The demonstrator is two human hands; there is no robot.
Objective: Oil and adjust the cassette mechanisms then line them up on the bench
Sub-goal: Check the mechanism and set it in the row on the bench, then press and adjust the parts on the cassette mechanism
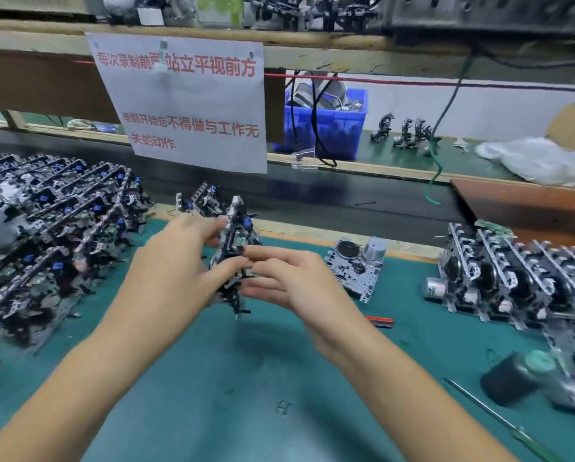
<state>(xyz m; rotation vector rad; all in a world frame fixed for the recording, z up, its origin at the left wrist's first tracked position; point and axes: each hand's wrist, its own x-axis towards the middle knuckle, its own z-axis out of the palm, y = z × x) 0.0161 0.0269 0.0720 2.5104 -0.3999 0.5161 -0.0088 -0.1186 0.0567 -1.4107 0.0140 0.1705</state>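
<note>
Cassette mechanism (234,248) pinched upright by left hand (176,271) and right hand (289,278), paper sign (186,105) (red Chinese text) behind.

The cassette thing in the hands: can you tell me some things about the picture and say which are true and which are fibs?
1. Both hands hold one cassette mechanism above the bench. True: left hand, right hand.
2. The bench mat is red. False: it is green.
3. A blue bin sits behind the paper sign. True.
4. The mechanism lying flat is left of the hands. False: it is to their right.
5. A screwdriver lies on the mat at the right. True.
</note>
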